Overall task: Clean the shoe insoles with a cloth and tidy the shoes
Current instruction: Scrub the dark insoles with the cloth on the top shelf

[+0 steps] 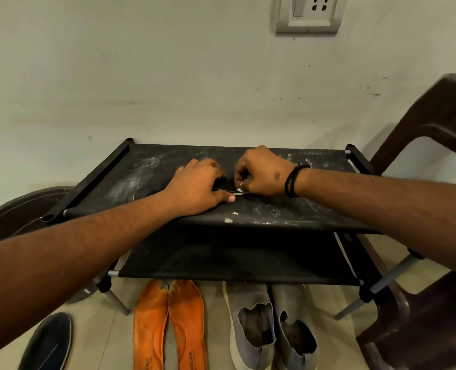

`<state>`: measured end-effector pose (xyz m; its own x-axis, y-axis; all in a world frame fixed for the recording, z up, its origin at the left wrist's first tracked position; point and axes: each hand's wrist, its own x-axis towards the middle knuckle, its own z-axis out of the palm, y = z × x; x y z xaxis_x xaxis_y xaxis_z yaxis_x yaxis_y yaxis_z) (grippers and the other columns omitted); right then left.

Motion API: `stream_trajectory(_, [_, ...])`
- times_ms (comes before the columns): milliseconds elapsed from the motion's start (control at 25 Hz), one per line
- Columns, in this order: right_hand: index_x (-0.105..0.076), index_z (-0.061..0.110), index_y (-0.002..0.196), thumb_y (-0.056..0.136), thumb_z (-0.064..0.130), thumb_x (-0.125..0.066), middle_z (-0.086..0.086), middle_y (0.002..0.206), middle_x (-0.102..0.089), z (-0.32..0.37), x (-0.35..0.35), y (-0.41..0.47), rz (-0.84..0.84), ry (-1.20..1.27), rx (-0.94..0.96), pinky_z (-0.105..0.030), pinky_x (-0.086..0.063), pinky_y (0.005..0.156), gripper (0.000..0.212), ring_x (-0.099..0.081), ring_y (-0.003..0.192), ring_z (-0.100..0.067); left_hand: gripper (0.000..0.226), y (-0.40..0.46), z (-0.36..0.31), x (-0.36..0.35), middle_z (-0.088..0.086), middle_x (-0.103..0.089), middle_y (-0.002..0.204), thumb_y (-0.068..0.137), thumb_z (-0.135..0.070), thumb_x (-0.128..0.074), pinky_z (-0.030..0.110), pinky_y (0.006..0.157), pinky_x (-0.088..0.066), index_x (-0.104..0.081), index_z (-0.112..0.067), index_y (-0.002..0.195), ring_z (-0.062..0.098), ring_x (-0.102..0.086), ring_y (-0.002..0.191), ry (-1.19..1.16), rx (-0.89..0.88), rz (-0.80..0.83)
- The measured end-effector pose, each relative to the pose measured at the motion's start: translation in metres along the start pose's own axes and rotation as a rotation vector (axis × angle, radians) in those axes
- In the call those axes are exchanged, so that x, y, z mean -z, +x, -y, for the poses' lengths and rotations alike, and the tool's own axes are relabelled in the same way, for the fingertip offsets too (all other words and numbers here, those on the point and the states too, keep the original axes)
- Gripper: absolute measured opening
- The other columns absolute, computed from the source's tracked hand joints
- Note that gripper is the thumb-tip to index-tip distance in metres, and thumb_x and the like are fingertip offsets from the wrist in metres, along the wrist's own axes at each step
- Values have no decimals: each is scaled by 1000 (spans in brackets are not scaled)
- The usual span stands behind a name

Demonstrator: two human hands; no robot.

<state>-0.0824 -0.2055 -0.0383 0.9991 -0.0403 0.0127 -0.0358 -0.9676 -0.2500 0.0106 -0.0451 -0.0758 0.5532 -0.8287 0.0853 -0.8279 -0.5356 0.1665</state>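
Observation:
On the dusty top shelf of a black shoe rack (288,209) lies a dark, flat shoe-like thing (145,193); only its rounded left end and a thin pale edge show. My left hand (197,188) presses down on it with fingers curled over it. My right hand (261,172) pinches its pale edge right beside the left thumb. Two orange insoles (168,324) lie side by side on the floor in front of the rack. A pair of grey slip-on shoes (272,329) stands to their right. A dark blue shoe (47,343) lies at the lower left. No cloth is visible.
The rack's lower shelf (234,257) holds nothing visible. A brown plastic chair (435,129) stands close on the right, touching the rack's side. A round brown tub (13,214) sits at the left. The wall with a socket plate (309,14) is right behind.

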Motion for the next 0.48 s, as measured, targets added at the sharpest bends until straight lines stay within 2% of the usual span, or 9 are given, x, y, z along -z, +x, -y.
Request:
stream_trajectory(120, [-77,9,92,84,2,-65,-6,95,-74,-20,4,19,-93,-82,-97,-28,-55,80,16,-68,89,-20,63,0,-2,2,-2,-52,144,87,-60,-66,52,105,-42,-61,-23,137,27,-46,131,2,7,11])
stream_trajectory(200, [-77,10,89,82,1,-64,-8,93,-74,-23,2,24,-141,-88,-128,-33,-57,81,17,-68,87,-23,63,-1,-2,3,-1,-52,144,87,-60,-65,53,105,-43,-61,-23,138,27,-46,131,4,11,13])
stream_trajectory(240, [-77,10,87,82,1,-64,-7,91,-74,-20,1,23,-131,-73,-121,-33,-58,80,17,-68,85,-21,64,-1,-2,3,-1,-52,144,87,-61,-66,52,105,-43,-60,-23,138,27,-46,131,9,11,15])
stream_trajectory(360, [-77,10,83,81,1,-66,-1,84,-73,-4,-1,5,-13,16,-48,-20,-54,71,14,-66,77,-11,64,-3,-2,2,-2,-52,143,86,-61,-66,51,104,-43,-61,-22,137,25,-47,130,8,9,10])
stream_trajectory(400, [-76,10,84,81,2,-65,1,84,-72,-2,-2,1,22,3,-14,-19,-54,71,14,-65,77,-10,63,-3,-2,1,-3,-52,143,86,-60,-67,50,104,-43,-62,-22,136,25,-47,130,4,10,11])
stream_trajectory(480, [-76,11,87,82,3,-64,-1,89,-72,-6,-1,6,30,-110,23,-27,-56,76,16,-65,82,-15,64,-1,-2,2,-3,-52,143,86,-60,-67,50,105,-43,-62,-22,136,25,-46,130,5,12,10])
